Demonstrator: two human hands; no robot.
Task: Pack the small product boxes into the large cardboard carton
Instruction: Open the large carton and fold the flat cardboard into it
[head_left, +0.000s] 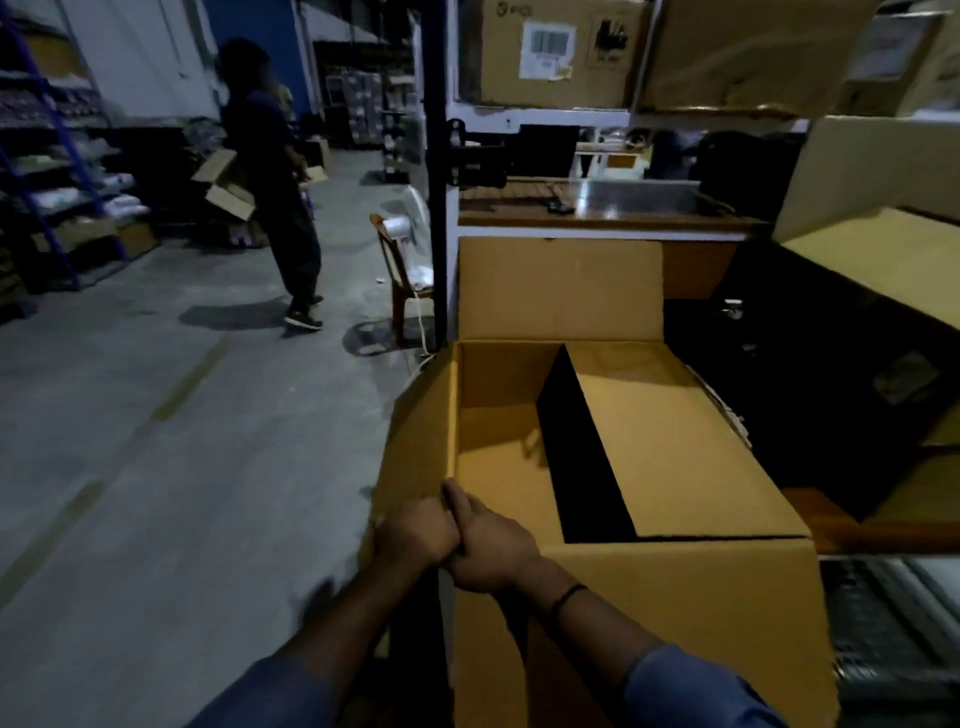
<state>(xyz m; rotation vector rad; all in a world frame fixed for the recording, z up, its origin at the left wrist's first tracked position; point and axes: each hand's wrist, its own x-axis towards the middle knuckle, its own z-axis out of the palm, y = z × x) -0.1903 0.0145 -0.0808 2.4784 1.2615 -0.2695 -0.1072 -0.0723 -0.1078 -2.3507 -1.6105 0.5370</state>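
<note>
Fig.: both hands at the near-left corner of the open carton (649, 613), no product boxes in view.

Left hand (415, 535) and right hand (493, 556) meet at the corner, pressed together w/ fingers curled over the rim where the left side flap (415, 447) joins the front wall; both appear to grip cardboard, not a product. Carton sits directly ahead, its long axis running away from the person, slightly left to right. Far flap (561, 291) stands upright; right flap (670, 441) is folded inward over approx. half the opening, leaving a dark gap. Interior looks bare. Likely step: prepping flaps before loading. Both hands equally near.
</note>
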